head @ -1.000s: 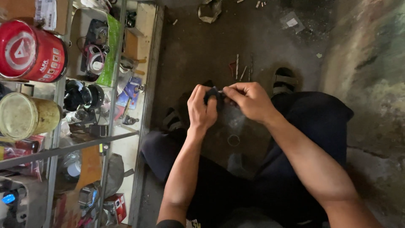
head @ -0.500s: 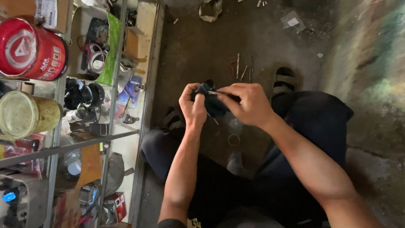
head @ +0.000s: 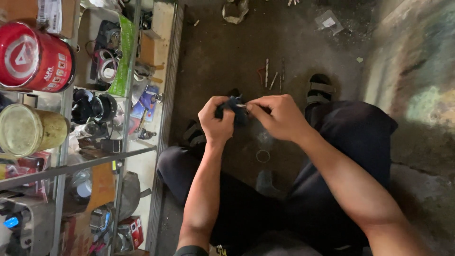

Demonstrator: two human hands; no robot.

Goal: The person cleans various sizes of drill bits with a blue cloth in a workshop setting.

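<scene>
Both forearms reach forward over dark-trousered knees. The left hand (head: 217, 123) is curled tight around a small dark part (head: 233, 108); the right hand (head: 279, 117) pinches at the same part from the other side, fingers closed on it, a thin pale sliver showing between the thumbs. The part sits between the two hands above the floor; its exact form is probably blurred beyond telling. Below lies a bare, grimy concrete floor (head: 227, 52) with one small ring (head: 263, 155) and two sandalled feet. Further out lie a few thin metal rods (head: 272, 76). At far left a glass-fronted shelf unit (head: 66, 166) holds one red tin (head: 33, 57) and one yellowish tin (head: 26, 130).
</scene>
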